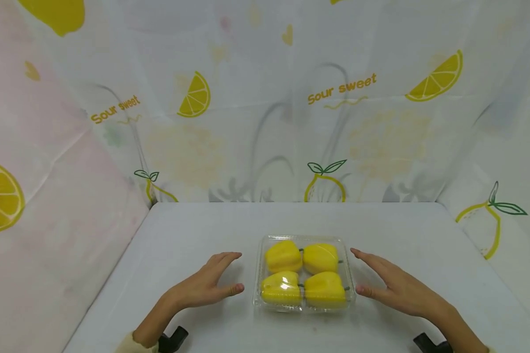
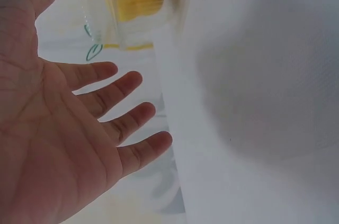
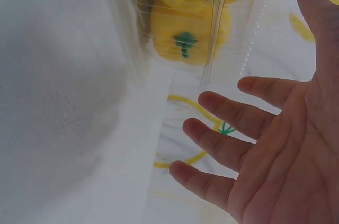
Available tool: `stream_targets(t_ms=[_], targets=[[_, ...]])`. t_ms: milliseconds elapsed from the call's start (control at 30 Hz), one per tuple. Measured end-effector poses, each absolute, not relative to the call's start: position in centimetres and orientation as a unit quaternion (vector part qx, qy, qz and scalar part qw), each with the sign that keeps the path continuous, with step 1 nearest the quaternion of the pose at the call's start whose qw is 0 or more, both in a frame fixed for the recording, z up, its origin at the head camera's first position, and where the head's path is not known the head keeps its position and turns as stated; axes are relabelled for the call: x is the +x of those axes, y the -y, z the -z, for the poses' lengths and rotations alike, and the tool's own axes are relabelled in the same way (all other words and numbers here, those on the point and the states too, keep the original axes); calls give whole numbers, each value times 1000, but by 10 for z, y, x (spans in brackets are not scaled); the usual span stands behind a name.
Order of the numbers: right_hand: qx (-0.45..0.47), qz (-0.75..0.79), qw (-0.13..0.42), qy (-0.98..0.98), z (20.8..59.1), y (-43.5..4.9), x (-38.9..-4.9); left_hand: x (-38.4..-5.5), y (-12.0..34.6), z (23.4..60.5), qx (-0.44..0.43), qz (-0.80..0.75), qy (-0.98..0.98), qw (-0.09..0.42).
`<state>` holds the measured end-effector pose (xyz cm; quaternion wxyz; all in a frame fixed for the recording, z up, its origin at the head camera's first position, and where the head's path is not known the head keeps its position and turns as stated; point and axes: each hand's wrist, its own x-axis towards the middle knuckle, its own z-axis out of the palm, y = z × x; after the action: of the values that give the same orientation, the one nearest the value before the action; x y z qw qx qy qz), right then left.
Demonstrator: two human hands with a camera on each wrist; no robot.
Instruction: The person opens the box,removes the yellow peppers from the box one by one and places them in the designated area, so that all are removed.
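A clear plastic clamshell box (image 1: 303,310) sits on the white table with its lid down. Inside it, several yellow bell peppers (image 1: 283,257) with green stems lie in two rows. My left hand (image 1: 205,284) is to the left of the box, fingers and thumb spread apart, with a gap between it and the wall. On the other side, my right hand (image 1: 397,287) holds the same spread pose, its thumb and fingertips close by the right wall. Both palms show bare in the wrist views, and neither hand grips anything.
The white table (image 1: 212,220) runs back to a hanging cloth (image 1: 256,98) printed with lemons and lettering. Similar cloth hangs along the left and right sides. A black strap mount (image 1: 174,338) is on the left wrist, another (image 1: 430,343) on the right.
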<state>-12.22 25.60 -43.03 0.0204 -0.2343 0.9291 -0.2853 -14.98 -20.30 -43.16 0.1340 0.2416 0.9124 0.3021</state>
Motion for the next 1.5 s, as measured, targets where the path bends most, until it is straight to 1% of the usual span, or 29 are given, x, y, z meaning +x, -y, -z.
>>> stream_targets(t_ms=[267,633,733,967,1267,1500], targets=[[-244,289,58,-924,427,-251,-117,-148,196,434,267,-342,-888,152],[-242,290,89,-922,428,-245,-112,-144,186,437,289,-391,-858,168],[-245,279,86,-924,429,-244,-111,-143,183,439,294,-399,-852,171],[-254,256,57,-931,434,-243,-107,-146,177,438,299,-404,-848,170],[-253,272,82,-925,438,-242,-102,-142,173,446,291,-440,-828,193],[-260,274,76,-923,438,-239,-106,-141,174,449,295,-457,-819,181]])
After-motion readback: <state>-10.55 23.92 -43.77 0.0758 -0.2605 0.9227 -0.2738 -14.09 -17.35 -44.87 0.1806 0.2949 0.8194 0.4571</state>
